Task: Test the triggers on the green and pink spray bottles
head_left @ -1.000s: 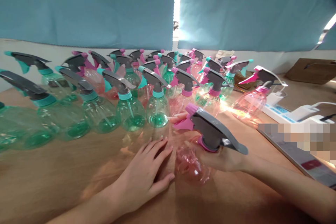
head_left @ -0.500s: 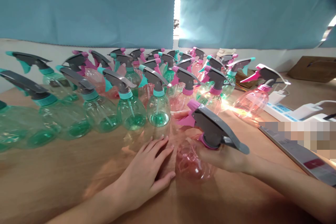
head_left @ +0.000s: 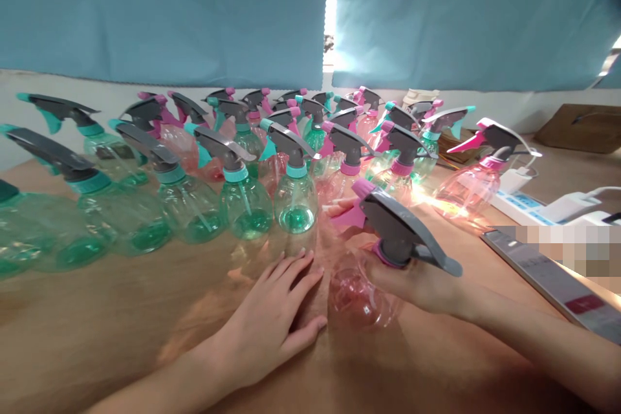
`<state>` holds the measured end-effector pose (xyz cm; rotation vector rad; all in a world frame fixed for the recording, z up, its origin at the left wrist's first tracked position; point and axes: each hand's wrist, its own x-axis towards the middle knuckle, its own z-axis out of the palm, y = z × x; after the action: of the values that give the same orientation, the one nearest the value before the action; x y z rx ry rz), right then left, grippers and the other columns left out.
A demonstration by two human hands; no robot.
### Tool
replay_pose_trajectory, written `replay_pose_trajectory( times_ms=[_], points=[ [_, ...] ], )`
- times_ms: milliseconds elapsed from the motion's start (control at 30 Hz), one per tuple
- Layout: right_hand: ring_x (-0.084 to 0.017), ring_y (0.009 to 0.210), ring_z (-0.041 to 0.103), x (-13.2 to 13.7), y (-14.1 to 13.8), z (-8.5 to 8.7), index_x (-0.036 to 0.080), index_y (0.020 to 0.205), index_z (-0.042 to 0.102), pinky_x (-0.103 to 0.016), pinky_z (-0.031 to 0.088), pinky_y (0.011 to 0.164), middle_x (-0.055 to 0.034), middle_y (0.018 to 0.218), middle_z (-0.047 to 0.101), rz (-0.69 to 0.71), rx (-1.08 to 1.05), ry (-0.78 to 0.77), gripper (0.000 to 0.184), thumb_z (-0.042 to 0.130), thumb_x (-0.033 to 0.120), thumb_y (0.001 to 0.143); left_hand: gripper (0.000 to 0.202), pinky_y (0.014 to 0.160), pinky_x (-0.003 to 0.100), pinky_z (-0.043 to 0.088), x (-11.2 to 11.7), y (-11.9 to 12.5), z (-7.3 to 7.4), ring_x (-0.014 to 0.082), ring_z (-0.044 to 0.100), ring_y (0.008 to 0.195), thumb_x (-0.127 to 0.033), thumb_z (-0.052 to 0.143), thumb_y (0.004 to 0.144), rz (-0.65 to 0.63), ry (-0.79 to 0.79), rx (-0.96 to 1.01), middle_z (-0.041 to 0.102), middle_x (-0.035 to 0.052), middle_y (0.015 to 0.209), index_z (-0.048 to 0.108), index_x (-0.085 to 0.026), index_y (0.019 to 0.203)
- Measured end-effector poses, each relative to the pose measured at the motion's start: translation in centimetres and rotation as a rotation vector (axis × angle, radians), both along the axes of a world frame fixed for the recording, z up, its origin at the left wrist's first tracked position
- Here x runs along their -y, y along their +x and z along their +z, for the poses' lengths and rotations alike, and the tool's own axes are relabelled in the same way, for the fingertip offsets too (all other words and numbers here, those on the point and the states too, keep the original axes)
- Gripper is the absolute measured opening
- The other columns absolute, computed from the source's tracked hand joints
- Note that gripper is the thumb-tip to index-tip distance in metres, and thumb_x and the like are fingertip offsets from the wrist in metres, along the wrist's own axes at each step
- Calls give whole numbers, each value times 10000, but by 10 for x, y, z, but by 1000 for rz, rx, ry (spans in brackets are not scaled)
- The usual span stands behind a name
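Observation:
My right hand (head_left: 412, 281) is wrapped round a pink spray bottle (head_left: 356, 297) below its grey and pink trigger head, which points away to the left. Part of the grip is hidden behind the bottle and its head. Flat on the wooden table (head_left: 145, 362), my left hand (head_left: 272, 314) rests palm down with its fingers spread, just left of the pink bottle and not holding anything. The nearest bottle beyond it is a green spray bottle (head_left: 295, 207) with a turquoise collar, upright in the front row.
Several green and pink spray bottles stand in rows, including a green one (head_left: 245, 210) and a pink one (head_left: 470, 187) at the right. A phone (head_left: 548, 278), a white power strip (head_left: 521, 207) and a brown bag (head_left: 579, 126) lie to the right. Blue blinds (head_left: 160, 13) hang behind.
The pink bottle in my right hand has shifted slightly, up a little. My left hand stays flat on the table. The whole view has moved a touch.

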<state>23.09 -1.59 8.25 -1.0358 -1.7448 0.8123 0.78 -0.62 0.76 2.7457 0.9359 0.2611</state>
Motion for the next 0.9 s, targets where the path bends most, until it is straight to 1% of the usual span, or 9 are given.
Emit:
replay_pose_trajectory(
  times_ms=[100,167,233,300,367,433,533,733,900],
  points=[
    [-103,579,517,-3,2,0,233,662,504,-226,506,526,27,704,575,20,7,-3,140,523,95,673,548,1106,555,342,0,1,0,339,366,1387,-407,553,958,-6,2,-12,405,156,1516,453,-149,1431],
    [-110,618,526,-3,3,0,231,682,512,-227,501,524,12,756,583,34,17,-5,116,515,115,677,547,1109,553,338,0,1,0,338,365,1388,-406,552,958,-5,-1,-10,411,155,1512,455,-147,1431],
    [-93,560,467,-3,6,0,227,646,488,-213,459,480,29,688,527,32,42,-19,112,501,118,667,548,1108,550,341,-1,1,0,337,376,1381,-407,557,954,-1,-4,-1,422,150,1505,457,-154,1430],
    [-65,476,355,-2,8,-1,219,556,408,-185,358,402,57,577,421,12,83,-26,158,478,117,655,547,1105,545,347,-1,0,-1,336,384,1374,-404,566,948,2,-3,13,427,141,1503,459,-167,1428],
    [-50,437,272,-1,10,-2,214,505,319,-166,255,355,76,504,319,-18,118,-13,219,462,127,645,548,1103,537,350,-1,0,-3,334,387,1369,-408,569,944,5,0,20,424,135,1504,460,-176,1428],
    [-43,421,245,-1,11,0,214,502,253,-153,200,339,87,472,259,-47,138,13,262,464,136,636,546,1104,533,348,-1,-1,-5,333,387,1368,-415,567,945,9,6,32,420,129,1507,459,-184,1428],
    [-38,402,217,-3,9,4,224,531,223,-149,161,322,97,463,225,-70,137,38,273,469,147,620,544,1106,532,342,0,-3,-9,331,382,1370,-426,558,950,10,18,56,414,121,1512,447,-204,1435],
    [-50,398,220,-3,7,7,234,539,244,-162,155,312,87,466,226,-63,140,67,238,455,154,617,536,1107,533,339,-1,-3,-10,328,377,1372,-425,552,955,6,25,58,411,120,1512,441,-210,1434],
    [-58,392,233,-1,9,6,242,593,317,-169,189,316,94,465,241,-68,143,16,177,477,176,630,535,1108,523,343,-1,-4,-10,332,376,1374,-421,553,956,6,28,57,410,118,1514,448,-204,1434]
  ],
)
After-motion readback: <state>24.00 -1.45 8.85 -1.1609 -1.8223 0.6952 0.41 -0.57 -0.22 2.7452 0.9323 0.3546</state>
